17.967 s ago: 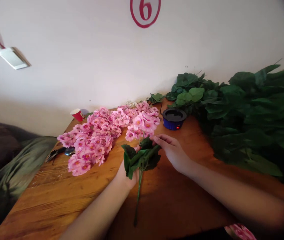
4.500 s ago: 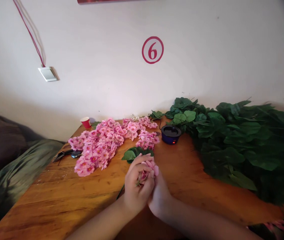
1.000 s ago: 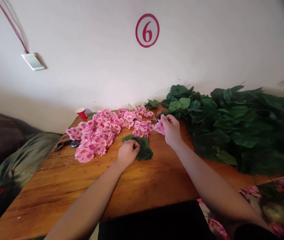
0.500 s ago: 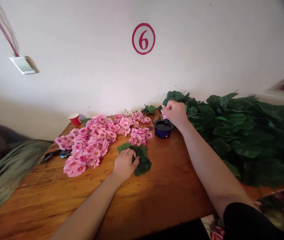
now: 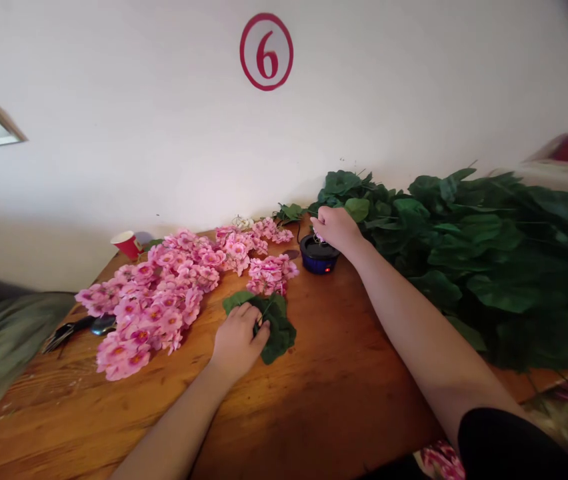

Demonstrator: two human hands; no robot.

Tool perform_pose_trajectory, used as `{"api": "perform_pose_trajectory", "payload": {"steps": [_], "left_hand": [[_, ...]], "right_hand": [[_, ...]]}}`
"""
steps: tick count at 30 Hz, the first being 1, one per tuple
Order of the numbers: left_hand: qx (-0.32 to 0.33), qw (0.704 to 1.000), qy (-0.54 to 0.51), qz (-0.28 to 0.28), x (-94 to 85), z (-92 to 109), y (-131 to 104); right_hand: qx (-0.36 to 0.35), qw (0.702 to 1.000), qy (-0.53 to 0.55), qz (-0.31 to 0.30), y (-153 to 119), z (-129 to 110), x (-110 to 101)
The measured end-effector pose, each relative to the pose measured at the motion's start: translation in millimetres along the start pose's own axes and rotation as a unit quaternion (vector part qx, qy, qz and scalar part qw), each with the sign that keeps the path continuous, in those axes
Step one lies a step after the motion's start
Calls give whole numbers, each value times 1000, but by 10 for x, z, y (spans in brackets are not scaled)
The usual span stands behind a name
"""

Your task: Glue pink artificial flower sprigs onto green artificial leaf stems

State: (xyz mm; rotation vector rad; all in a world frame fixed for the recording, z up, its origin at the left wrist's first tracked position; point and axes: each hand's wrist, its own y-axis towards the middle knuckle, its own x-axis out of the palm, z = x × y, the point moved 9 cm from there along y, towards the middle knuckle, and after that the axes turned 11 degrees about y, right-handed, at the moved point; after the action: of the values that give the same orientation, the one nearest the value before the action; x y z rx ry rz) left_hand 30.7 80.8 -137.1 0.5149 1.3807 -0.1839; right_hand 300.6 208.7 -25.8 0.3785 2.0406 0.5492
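Note:
My left hand is closed around the base of a green artificial leaf cluster, which rests low over the wooden table. Over a small dark blue melting pot with a lit red light, my right hand pinches a small pink artificial flower, mostly hidden by the fingers. The flower hangs at the pot's opening; whether it touches what is inside I cannot tell. Just beyond the leaves in my left hand lies a small bunch of pink flowers.
A large heap of pink flowers spreads over the table's left side. Behind it stands a red paper cup; scissors lie at the left edge. Green leaves pile up on the right. A wall closes off the back.
My right hand has lowered the flower closer to the pot. My left hand keeps its hold on the leaf cluster. The whole view has shifted a little to the right.

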Motion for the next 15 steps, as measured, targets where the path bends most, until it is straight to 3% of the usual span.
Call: {"api": "perform_pose_trajectory", "payload": {"steps": [15], "left_hand": [[-4,999,-32,0,7,-28,5]], "right_hand": [[31,995,-67,-62,-45,23,153]]}}
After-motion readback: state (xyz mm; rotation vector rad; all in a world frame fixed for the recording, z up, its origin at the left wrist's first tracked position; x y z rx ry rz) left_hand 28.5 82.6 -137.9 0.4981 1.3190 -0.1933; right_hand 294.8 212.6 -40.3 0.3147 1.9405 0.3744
